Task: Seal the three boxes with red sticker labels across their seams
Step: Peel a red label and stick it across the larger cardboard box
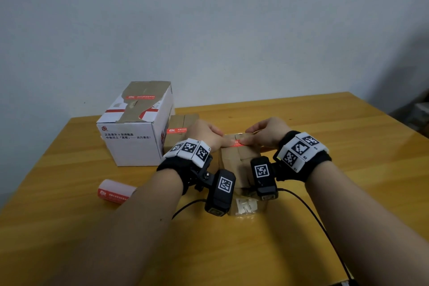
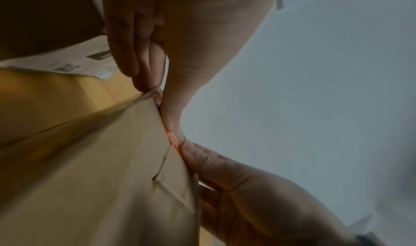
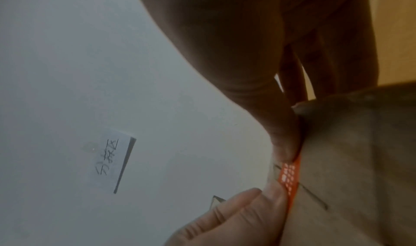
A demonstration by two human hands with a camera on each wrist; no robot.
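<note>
Centrally, on the wooden table [image 1: 325,137]: brown cardboard box [image 1: 234,158], upright, top seam toward the camera. Red sticker label [image 1: 235,145] laid across that seam at the near edge of the top.

Left hand [image 1: 206,134] — on the box top from the left, thumb pressed flat on the left end of the label; other fingers lowered toward the box's left side, contact there not clear. Right hand [image 1: 264,133] — on the box top from the right, fingertips [image 3: 284,150] pressed down on the label's right part, fingers held close together.

At left rear: white printed box [image 1: 134,132], taller, already bearing a red label on its top. Just beside and behind it: second brown box [image 1: 178,132], with a red label on its front face.

Near left table edge: roll of red labels [image 1: 116,191], lying on its side, well apart from the hands. Just in front of the central box: scrap of white backing paper [image 1: 246,205].
</note>
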